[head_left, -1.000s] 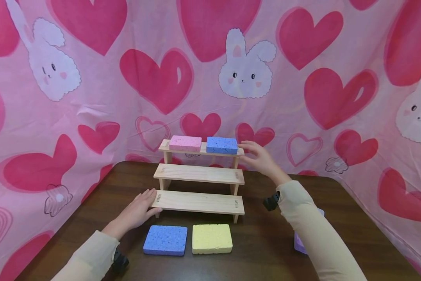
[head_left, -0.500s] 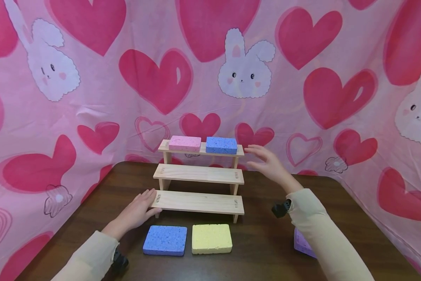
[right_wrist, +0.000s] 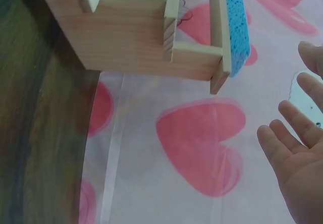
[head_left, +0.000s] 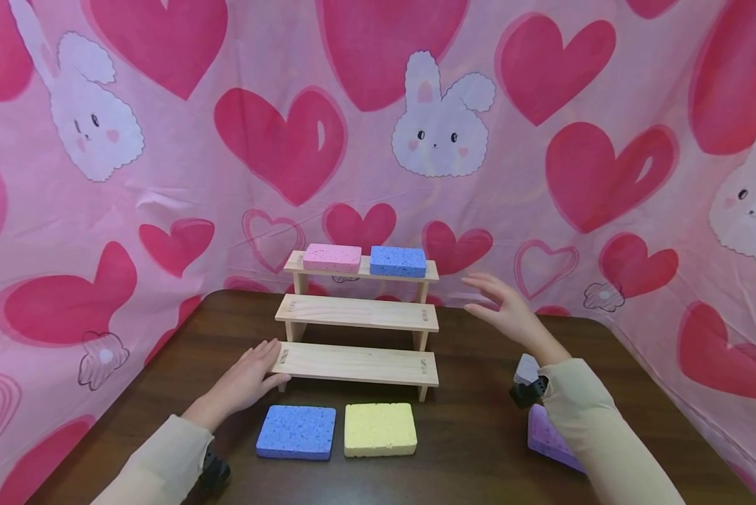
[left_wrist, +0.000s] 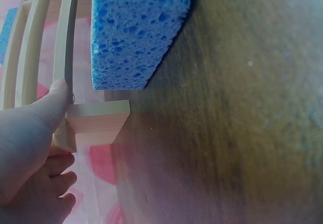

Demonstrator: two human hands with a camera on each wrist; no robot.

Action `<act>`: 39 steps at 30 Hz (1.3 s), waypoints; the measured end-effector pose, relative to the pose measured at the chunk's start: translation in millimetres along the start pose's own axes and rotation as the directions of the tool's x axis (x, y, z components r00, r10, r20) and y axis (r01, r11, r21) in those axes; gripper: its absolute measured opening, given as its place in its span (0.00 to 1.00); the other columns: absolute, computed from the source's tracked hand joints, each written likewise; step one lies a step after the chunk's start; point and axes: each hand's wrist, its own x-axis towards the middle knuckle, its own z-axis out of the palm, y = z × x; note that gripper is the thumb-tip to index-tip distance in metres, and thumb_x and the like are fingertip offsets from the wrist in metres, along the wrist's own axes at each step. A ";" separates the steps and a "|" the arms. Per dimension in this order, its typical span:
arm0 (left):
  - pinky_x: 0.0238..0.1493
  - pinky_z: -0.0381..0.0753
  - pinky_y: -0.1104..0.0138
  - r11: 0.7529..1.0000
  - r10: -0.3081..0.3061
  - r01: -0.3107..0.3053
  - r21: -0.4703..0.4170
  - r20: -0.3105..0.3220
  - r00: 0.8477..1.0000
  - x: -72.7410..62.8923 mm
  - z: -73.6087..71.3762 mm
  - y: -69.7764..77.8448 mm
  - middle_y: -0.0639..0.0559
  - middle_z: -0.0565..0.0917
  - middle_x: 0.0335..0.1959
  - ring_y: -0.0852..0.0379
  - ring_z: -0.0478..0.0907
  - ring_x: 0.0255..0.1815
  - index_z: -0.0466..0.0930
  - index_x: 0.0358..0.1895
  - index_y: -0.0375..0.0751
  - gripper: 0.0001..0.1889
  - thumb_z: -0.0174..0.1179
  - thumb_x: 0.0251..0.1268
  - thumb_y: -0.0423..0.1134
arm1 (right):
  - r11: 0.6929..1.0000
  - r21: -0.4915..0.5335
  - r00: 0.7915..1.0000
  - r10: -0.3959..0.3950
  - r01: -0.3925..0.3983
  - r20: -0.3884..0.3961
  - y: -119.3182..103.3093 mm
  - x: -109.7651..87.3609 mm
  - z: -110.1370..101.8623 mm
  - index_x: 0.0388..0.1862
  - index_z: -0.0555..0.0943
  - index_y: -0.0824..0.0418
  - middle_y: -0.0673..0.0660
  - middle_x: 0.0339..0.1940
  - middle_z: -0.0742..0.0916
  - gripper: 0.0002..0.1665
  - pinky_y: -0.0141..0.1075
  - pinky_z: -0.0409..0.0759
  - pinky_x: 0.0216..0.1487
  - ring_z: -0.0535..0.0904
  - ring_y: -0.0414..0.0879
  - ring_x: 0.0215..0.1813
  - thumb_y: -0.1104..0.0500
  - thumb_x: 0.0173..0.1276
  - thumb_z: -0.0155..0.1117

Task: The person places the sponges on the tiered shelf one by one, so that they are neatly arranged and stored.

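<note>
A three-tier wooden shelf stand [head_left: 359, 362] stands mid-table. At the left end of its lowest board my left hand [head_left: 242, 382] holds on; the left wrist view shows the thumb [left_wrist: 53, 100] along the front edge and the fingers past the board's end. On the top board lie a pink sponge [head_left: 332, 258] and, to its right, a blue sponge [head_left: 397, 261]. My right hand [head_left: 504, 308] hovers right of the stand, apart from it, fingers spread and holding nothing. In front of the stand lie another blue sponge [head_left: 297, 433] and a yellow sponge [head_left: 380, 429].
On the right of the dark wooden table [head_left: 473, 435] lie a purple sponge [head_left: 547, 435], partly hidden by the right sleeve, and a greyish block [head_left: 527, 367] behind the wrist camera. A pink heart-print cloth [head_left: 365, 175] hangs behind the table.
My right hand has drawn away from the top blue sponge, moving right and toward me. The greyish block has come into view from behind the arm. The left hand stays in place.
</note>
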 end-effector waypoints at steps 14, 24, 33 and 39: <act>0.65 0.49 0.46 1.000 -0.005 0.005 -0.009 -0.001 1.000 -0.3 0.6 -1.0 0.30 0.61 0.65 0.34 0.52 0.67 0.58 0.66 0.25 0.38 0.62 0.59 0.46 | 0.998 -0.039 0.999 0.039 -0.040 -0.007 -4.4 -27.7 -16.7 0.61 0.71 0.68 0.66 0.63 0.71 0.29 0.52 0.64 0.59 0.63 0.58 0.64 0.65 0.60 0.65; 0.65 0.49 0.46 1.000 -0.005 0.005 -0.011 0.000 1.000 0.4 1.3 -1.8 0.31 0.60 0.66 0.35 0.52 0.67 0.58 0.66 0.26 0.38 0.62 0.59 0.46 | 0.997 -0.063 0.999 0.034 -0.036 -0.030 22.0 -47.6 -30.6 0.62 0.72 0.62 0.60 0.62 0.72 0.30 0.23 0.65 0.57 0.65 0.37 0.62 0.61 0.60 0.66; 0.65 0.50 0.46 1.000 0.015 -0.015 -0.001 -0.005 1.000 1.5 2.5 -3.1 0.30 0.61 0.65 0.34 0.53 0.67 0.58 0.65 0.24 0.39 0.62 0.58 0.47 | 0.996 -0.081 0.998 0.024 -0.028 -0.050 42.5 -66.6 -43.7 0.58 0.73 0.66 0.62 0.58 0.74 0.28 0.17 0.64 0.53 0.64 0.26 0.58 0.65 0.58 0.67; 0.65 0.49 0.46 1.000 -0.006 0.006 -0.014 0.008 1.000 1.8 2.8 -3.3 0.31 0.60 0.66 0.35 0.51 0.68 0.57 0.66 0.26 0.39 0.61 0.59 0.47 | 0.994 -0.098 0.998 0.047 -0.050 -0.036 51.5 -80.3 -51.4 0.56 0.74 0.69 0.65 0.55 0.76 0.27 0.17 0.65 0.52 0.64 0.24 0.56 0.65 0.58 0.67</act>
